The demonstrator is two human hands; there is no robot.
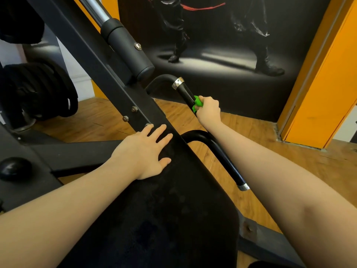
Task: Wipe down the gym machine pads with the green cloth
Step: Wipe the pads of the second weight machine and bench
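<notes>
The left hand lies flat on the black seat pad, fingers straight and apart. Beyond the pad's far end, the right hand wraps the green cloth around the upper handle grip, fingers curled tight on it.

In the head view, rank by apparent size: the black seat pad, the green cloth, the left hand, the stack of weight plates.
1. black seat pad
2. stack of weight plates
3. left hand, though nearness to the camera inflates it
4. green cloth, mostly hidden in the right hand
</notes>
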